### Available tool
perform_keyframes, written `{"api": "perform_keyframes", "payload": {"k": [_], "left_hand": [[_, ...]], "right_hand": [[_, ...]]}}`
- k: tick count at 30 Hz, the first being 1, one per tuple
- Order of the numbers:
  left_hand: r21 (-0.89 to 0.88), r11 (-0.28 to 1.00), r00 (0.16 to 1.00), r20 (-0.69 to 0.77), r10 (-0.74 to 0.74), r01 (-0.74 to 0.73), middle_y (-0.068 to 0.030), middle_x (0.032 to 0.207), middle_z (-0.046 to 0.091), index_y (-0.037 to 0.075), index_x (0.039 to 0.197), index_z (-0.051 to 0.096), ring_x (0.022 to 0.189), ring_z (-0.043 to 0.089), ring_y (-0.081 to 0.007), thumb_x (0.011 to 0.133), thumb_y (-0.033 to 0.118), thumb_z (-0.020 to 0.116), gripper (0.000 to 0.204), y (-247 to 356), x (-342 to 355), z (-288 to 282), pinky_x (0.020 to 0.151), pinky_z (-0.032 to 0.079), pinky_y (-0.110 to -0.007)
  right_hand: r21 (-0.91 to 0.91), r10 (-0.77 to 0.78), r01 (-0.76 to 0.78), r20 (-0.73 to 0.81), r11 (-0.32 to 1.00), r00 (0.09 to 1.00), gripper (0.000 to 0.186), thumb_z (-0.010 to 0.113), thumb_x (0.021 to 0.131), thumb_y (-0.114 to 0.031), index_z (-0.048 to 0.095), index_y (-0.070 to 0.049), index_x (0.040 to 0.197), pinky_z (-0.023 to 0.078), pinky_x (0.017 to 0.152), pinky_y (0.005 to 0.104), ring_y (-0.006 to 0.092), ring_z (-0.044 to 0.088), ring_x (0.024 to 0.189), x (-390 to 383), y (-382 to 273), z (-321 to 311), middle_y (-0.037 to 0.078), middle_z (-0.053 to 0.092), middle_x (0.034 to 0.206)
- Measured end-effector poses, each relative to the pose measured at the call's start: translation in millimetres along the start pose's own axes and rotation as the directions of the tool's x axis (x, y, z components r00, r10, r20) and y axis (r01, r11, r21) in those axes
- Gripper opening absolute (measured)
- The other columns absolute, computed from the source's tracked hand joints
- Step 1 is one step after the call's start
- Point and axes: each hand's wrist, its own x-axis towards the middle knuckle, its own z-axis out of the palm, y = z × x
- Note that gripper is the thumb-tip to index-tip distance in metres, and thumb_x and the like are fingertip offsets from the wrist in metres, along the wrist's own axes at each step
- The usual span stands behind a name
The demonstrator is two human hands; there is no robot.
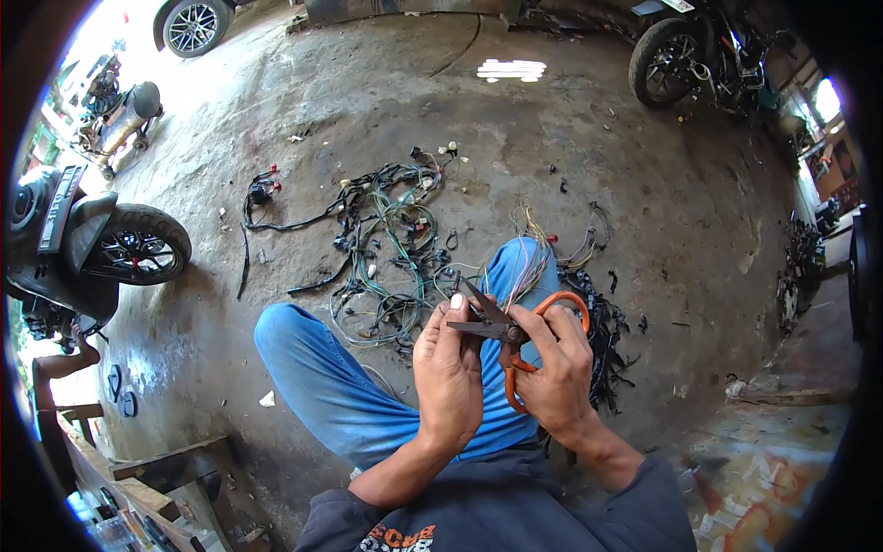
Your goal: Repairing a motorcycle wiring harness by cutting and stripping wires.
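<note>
My right hand (561, 368) grips orange-handled scissors (570, 304) with their dark blades spread, pointing left toward my left hand (446, 377). The left fingers are pinched at the blades, around something dark and small that I cannot make out. Thin coloured wires (524, 276) rise behind the scissors over my blue-jeaned right knee. A tangled wiring harness (386, 230) with black sleeving and connectors lies on the concrete floor ahead of my legs. Black scraps (602, 350) are heaped beside my right leg.
Motorcycles stand at the left (64, 230) and upper right (671, 64); a car wheel (191, 28) shows at the top. Another person's arm (64, 363) is at the far left. Sandals (124, 396) lie near wooden furniture (166, 469). A wheeled tank (133, 120) stands upper left.
</note>
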Motion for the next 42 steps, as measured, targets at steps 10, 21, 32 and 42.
{"api": "perform_keyframes", "payload": {"k": [10, 21, 32, 42], "left_hand": [[0.198, 0.919, 0.933, 0.191, 0.306, -0.342, -0.0113, 0.105, 0.065, 0.001, 0.107, 0.056, 0.097, 0.067, -0.0208, 0.107, 0.018, 0.049, 0.018, -5.5, 7.3, -2.2, 0.092, 0.054, -0.033], [0.407, 0.853, 0.938, 0.252, 0.238, -0.326, -0.0023, 0.09, 0.057, 0.003, 0.108, 0.052, 0.074, 0.05, -0.0066, 0.108, 0.02, 0.049, 0.017, 2.8, 12.3, -10.7, 0.069, 0.045, -0.023], [0.1, 0.992, 0.943, 0.317, -0.105, 0.077, -0.0025, 0.08, 0.048, 0.004, 0.111, 0.049, 0.078, 0.051, -0.0159, 0.106, 0.022, 0.053, 0.019, 12.6, 20.4, -26.4, 0.072, 0.046, -0.031], [0.109, 0.994, 0.93, 0.367, -0.032, -0.009, -0.0115, 0.106, 0.06, -0.001, 0.117, 0.054, 0.109, 0.062, -0.0239, 0.102, 0.012, 0.055, 0.02, 24.2, 20.7, -23.4, 0.098, 0.052, -0.04]], "right_hand": [[0.262, 0.097, -0.126, 0.124, 0.957, 0.988, 0.038, 0.079, 0.077, -0.009, 0.067, -0.002, 0.112, 0.052, 0.058, 0.0385, 0.0308, 0.066, 0.067, 5.7, -6.6, -2.9, 0.014, 0.064, 0.084], [0.43, 0.28, -0.666, 0.669, 0.61, 0.689, 0.029, 0.07, 0.095, -0.025, 0.066, 0.003, 0.103, 0.037, 0.05, 0.0267, 0.0055, 0.041, 0.056, 10.5, -8.1, -21.7, 0.002, 0.052, 0.06], [0.497, 0.364, -0.561, 0.441, 0.662, 0.82, 0.033, 0.077, 0.091, -0.029, 0.062, -0.002, 0.102, 0.04, 0.058, 0.0239, 0.0058, 0.045, 0.067, 19.5, 10.6, -25.1, 0.001, 0.057, 0.076], [0.271, 0.17, -0.237, 0.247, 0.933, 0.954, 0.046, 0.085, 0.08, -0.026, 0.061, -0.002, 0.111, 0.044, 0.069, 0.0336, 0.0217, 0.052, 0.077, 18.7, -3.3, -27.2, 0.008, 0.052, 0.09]]}}
